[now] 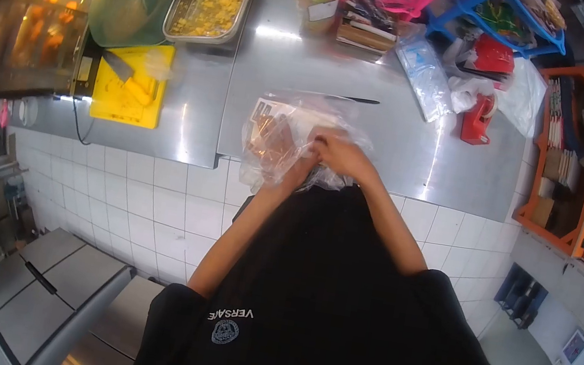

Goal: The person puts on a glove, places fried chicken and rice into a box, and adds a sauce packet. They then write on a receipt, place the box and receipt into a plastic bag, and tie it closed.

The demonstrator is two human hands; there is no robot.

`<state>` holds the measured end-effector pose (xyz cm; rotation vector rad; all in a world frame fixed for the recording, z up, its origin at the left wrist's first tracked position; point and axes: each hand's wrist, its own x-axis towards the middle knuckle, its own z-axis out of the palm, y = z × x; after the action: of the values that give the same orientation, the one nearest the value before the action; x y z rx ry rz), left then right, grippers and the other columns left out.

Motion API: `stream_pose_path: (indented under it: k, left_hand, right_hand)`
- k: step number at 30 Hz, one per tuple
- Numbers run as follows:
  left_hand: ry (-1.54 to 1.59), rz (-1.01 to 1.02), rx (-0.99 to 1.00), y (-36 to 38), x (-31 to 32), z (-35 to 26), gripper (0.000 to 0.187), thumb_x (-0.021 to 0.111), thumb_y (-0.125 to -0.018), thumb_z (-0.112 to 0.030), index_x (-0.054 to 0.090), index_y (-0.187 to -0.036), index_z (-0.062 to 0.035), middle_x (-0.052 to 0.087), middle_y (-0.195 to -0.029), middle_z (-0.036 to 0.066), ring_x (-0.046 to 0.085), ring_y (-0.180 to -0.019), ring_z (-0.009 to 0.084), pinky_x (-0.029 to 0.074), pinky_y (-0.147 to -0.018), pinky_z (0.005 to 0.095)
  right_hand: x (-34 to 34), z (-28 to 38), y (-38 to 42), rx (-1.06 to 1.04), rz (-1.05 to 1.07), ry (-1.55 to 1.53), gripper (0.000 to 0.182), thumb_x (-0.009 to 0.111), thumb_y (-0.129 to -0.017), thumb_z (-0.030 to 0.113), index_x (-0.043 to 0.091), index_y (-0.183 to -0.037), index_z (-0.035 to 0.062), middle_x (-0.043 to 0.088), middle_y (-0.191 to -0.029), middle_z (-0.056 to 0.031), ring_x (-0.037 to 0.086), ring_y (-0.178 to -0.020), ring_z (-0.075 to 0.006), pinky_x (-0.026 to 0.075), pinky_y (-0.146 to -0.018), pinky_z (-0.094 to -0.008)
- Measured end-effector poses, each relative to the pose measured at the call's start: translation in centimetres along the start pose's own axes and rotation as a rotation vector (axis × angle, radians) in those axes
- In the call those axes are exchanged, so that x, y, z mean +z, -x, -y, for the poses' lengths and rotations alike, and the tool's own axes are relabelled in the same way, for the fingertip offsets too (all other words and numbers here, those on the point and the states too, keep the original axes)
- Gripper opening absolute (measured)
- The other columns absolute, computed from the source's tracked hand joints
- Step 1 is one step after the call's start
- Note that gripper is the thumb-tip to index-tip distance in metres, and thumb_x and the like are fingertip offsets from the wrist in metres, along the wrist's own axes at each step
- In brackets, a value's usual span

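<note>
A clear, crinkled plastic bag lies at the front edge of the steel counter, with brownish and whitish contents showing through. My right hand is closed, its fingertips pinching the bag's plastic near the middle. Just beside it my left hand meets the same spot, fingers gathered on the bag and partly covered by plastic. What exactly lies inside the bag is blurred. Behind it on the counter rests a thin dark knife-like strip.
To the left are a yellow cutting board with a knife and a metal tray of yellow food. On the right stand a red tape dispenser, plastic packets, a pink basket, a blue basket and an orange shelf.
</note>
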<state>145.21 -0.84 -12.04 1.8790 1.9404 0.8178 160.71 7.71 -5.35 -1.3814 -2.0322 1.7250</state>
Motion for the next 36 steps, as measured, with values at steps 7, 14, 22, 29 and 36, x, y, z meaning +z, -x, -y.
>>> stream_pose_path:
  k: [7, 14, 22, 29, 36]
  left_hand:
    - [0.010, -0.055, -0.050, -0.2, 0.8, 0.9, 0.105, 0.070, -0.071, -0.070, 0.040, -0.142, 0.0012, 0.038, -0.143, 0.034, 0.034, -0.134, 0.0513, 0.015, -0.105, 0.0717]
    - [-0.227, -0.040, -0.133, -0.7, -1.7, -1.8, 0.111, 0.067, -0.069, -0.075, 0.038, -0.144, 0.0014, 0.036, -0.144, 0.034, 0.032, -0.136, 0.0513, 0.015, -0.106, 0.0715]
    - [-0.053, -0.032, -0.089, -1.4, -1.9, -1.6, 0.113, 0.062, -0.067, -0.082, 0.039, -0.142, -0.0002, 0.036, -0.144, 0.031, 0.032, -0.135, 0.0499, 0.023, -0.107, 0.0652]
    - [-0.137, -0.083, -0.055, -1.5, -2.0, -1.8, 0.100, 0.073, -0.070, -0.069, 0.043, -0.132, 0.0031, 0.045, -0.127, 0.022, 0.043, -0.119, 0.0383, 0.030, -0.105, 0.0524]
    - [0.000, -0.009, -0.094, 0.6, 1.1, 0.9, 0.103, 0.066, -0.078, -0.068, 0.034, -0.147, 0.0016, 0.028, -0.151, 0.029, 0.020, -0.143, 0.0480, 0.015, -0.112, 0.0646]
  right_hand:
    - [1.5, -4.5, -5.1, -0.051, -0.189, 0.109, 0.012, 0.063, -0.080, 0.001, 0.060, -0.092, 0.0003, 0.065, -0.098, -0.0119, 0.066, -0.084, -0.0257, 0.052, -0.071, -0.0367]
    - [2.7, -5.0, -5.8, -0.001, -0.358, 0.400, 0.018, 0.066, -0.082, 0.015, 0.067, -0.098, 0.0085, 0.067, -0.106, -0.0110, 0.063, -0.101, -0.0327, 0.050, -0.085, -0.0424]
    - [1.4, -4.2, -7.0, 0.176, -0.229, 0.468, 0.051, 0.061, -0.085, 0.054, 0.070, -0.112, 0.0119, 0.065, -0.117, -0.0161, 0.060, -0.110, -0.0341, 0.045, -0.097, -0.0446]
    - [1.4, -0.8, -5.2, 0.188, -0.299, 0.406, 0.058, 0.060, -0.086, 0.056, 0.070, -0.112, 0.0054, 0.069, -0.111, -0.0188, 0.064, -0.103, -0.0362, 0.047, -0.094, -0.0445]
    - [-0.4, 6.0, 9.5, 0.131, -0.083, 0.536, 0.049, 0.073, -0.084, 0.028, 0.060, -0.121, -0.0007, 0.062, -0.118, -0.0211, 0.056, -0.114, -0.0349, 0.043, -0.098, -0.0429]
